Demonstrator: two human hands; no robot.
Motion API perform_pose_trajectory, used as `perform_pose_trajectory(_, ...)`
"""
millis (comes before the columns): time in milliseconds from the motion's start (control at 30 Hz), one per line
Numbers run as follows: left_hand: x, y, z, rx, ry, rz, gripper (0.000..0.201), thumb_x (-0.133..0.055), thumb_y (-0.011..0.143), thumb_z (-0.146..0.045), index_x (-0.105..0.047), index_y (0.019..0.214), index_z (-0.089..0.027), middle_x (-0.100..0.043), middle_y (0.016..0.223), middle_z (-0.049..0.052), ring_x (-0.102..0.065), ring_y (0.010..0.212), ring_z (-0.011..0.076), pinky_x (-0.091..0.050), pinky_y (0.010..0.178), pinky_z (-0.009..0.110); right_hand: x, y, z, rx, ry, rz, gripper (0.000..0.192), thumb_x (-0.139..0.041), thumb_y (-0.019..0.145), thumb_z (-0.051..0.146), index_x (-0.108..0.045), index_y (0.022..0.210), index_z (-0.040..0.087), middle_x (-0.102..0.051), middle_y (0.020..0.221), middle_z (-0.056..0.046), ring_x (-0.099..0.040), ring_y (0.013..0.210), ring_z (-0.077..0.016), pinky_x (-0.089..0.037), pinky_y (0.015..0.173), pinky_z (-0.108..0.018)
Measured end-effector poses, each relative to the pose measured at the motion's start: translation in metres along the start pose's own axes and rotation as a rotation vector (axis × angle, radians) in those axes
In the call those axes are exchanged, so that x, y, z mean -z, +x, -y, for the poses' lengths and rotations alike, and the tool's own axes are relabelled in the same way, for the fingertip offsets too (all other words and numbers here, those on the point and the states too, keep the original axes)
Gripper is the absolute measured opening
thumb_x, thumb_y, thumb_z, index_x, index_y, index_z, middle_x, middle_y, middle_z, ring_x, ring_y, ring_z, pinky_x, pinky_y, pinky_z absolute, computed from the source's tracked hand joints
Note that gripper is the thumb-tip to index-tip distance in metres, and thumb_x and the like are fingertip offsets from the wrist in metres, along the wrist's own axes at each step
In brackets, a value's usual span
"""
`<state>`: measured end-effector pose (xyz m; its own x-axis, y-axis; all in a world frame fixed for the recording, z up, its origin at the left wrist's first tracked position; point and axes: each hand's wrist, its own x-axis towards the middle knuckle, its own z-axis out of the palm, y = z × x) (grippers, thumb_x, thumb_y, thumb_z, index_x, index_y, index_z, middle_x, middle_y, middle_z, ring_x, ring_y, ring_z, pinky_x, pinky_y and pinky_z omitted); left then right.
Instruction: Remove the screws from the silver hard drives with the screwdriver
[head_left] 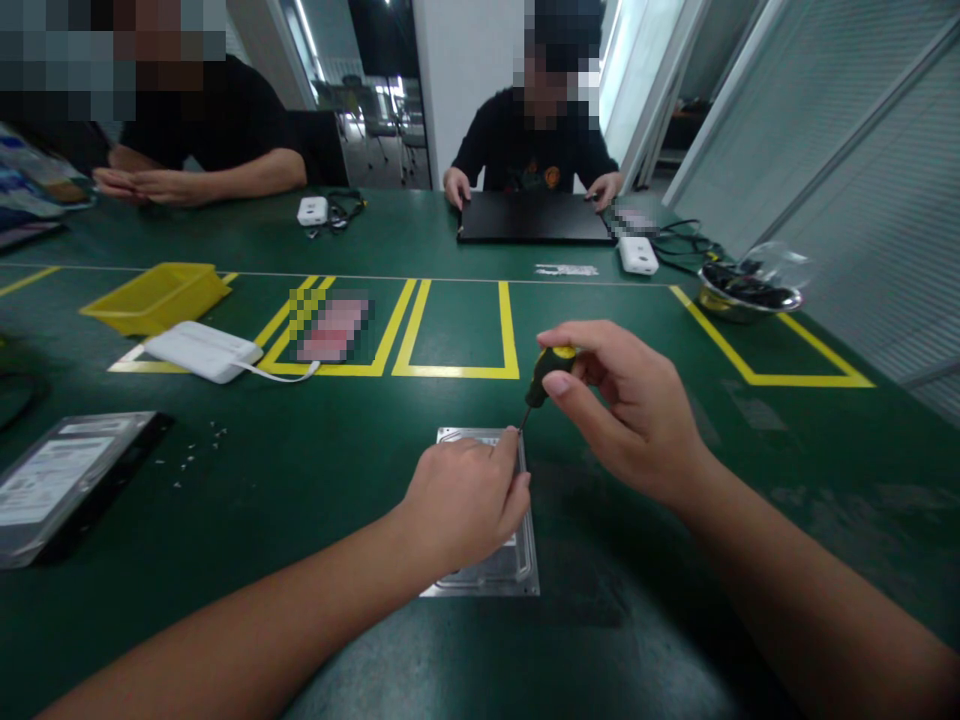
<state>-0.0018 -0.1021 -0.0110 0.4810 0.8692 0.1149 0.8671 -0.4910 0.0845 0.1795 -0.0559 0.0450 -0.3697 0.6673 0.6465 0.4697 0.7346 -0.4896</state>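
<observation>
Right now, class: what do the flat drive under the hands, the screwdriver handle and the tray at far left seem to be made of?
Drive: likely bare metal, with a dull silver sheen. Screwdriver handle: probably plastic or rubber, matte black with a yellow cap. Yellow tray: seemingly plastic, uniformly coloured with thin walls.

Flat silver hard drive (495, 575), upright screwdriver (541, 378)
</observation>
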Motion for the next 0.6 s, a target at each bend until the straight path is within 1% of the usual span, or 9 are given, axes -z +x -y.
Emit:
perform_pose_trajectory(200, -0.0002, -0.0001, -0.0003, -0.002, 0.005, -0.005, 0.046, -0.04, 0.096, -0.04, -0.054, 0.133, -0.015, -0.073, 0.091, 0.011, -0.071, 0.079, 0.0277, -0.055, 0.068, 0.041, -0.0007, 0.0002, -0.0012, 0.026, -0.04, -0.014, 0.024, -0.059, 0.093, 0.025, -0.061, 0.116, 0.023, -0.065, 0.106, -0.004, -0.059, 0.077, -0.0134, -0.05, 0.07, -0.03)
perform_pose_trajectory(400, 0.0008, -0.0006, 0.0, -0.007, -0.02, -0.018, 0.043, -0.04, 0.097, -0.038, -0.054, 0.13, -0.015, -0.073, 0.091, 0.01, -0.071, 0.082, 0.0275, -0.056, 0.07, 0.041, 0.001, 0.0026, 0.0015, 0.042, -0.073, -0.042, 0.022, -0.06, 0.092, 0.021, -0.064, 0.113, 0.02, -0.064, 0.1, -0.004, -0.056, 0.073, -0.0118, -0.048, 0.068, -0.029)
perform_pose_trajectory(500, 0.0013, -0.0011, 0.0002, -0.014, -0.046, -0.022, 0.038, -0.041, 0.096, -0.037, -0.057, 0.124, -0.016, -0.073, 0.091, 0.008, -0.07, 0.082, 0.027, -0.056, 0.07, 0.041, 0.0026, 0.0038, 0.0034, 0.042, -0.089, -0.046, 0.023, -0.06, 0.091, 0.019, -0.065, 0.114, 0.021, -0.063, 0.097, -0.004, -0.056, 0.072, -0.0123, -0.048, 0.067, -0.029)
perform_pose_trajectory(600, 0.0017, -0.0014, 0.0005, -0.017, -0.062, -0.034, 0.03, -0.042, 0.096, -0.036, -0.06, 0.112, -0.017, -0.071, 0.089, 0.007, -0.07, 0.082, 0.0272, -0.056, 0.07, 0.042, 0.0038, 0.0049, 0.005, 0.064, -0.104, -0.032, 0.025, -0.059, 0.091, 0.017, -0.066, 0.115, 0.019, -0.064, 0.092, -0.004, -0.056, 0.073, -0.013, -0.047, 0.069, -0.03)
